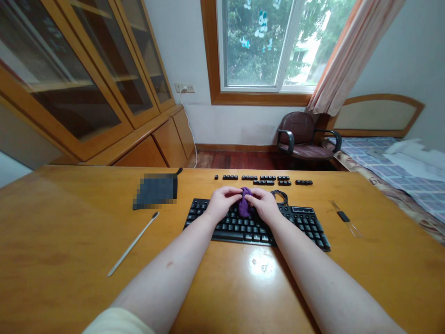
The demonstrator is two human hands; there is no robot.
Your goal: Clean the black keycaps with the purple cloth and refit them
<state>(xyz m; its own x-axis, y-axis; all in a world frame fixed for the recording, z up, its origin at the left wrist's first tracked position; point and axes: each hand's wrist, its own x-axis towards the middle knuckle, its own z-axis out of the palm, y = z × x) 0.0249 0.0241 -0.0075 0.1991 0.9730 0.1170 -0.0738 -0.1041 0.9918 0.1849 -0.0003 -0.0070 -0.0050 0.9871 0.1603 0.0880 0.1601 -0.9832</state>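
Both my hands meet above a black keyboard [239, 232], pinching a bunched purple cloth [245, 208] between thumbs and fingers. My left hand [224, 202] grips the cloth from the left, and my right hand [264, 204] from the right. The cloth hangs down over the upper middle of the keyboard; whether it touches the keys I cannot tell. Hands and cloth hide part of the upper rows. Loose black keycaps [267, 178] lie in short rows behind the keyboard. A coiled black cable [282, 196] sits just behind its right half.
On the wooden desk [69, 241], a thin white stick with a dark brush tip [134, 243] and a dark pouch [156, 190] lie left. A wire keycap puller [344, 216] lies right. Beyond the desk stand an office chair [301, 134] and a bed [382, 157].
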